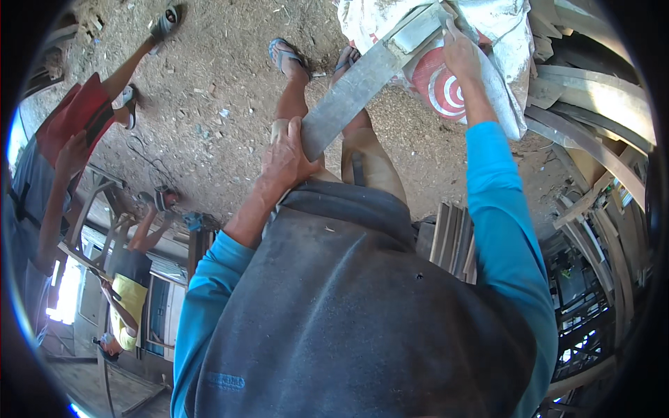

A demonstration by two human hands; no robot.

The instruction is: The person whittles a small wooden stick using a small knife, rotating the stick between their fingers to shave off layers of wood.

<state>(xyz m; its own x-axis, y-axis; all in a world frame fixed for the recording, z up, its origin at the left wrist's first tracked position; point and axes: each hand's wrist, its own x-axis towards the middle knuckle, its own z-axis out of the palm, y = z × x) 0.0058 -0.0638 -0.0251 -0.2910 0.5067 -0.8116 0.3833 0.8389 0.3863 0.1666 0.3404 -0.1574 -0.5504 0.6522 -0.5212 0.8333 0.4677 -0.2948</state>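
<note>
Over the sawdust-strewn dirt floor (209, 104), a white sack (502, 42) slumps at the far edge. Across it runs a grey wooden plank (355, 87), long axis slanting from near-left up to far-right. It looks stiff, fairly light, rough-edged; best held near both ends. Left hand (287, 157) clasps its near end; right hand (461, 56) presses closed on the far end.

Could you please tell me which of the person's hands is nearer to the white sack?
Right. The right hand rests on the plank's far end, against the white sack; the left hand grips the plank's near end, well away from it.
</note>
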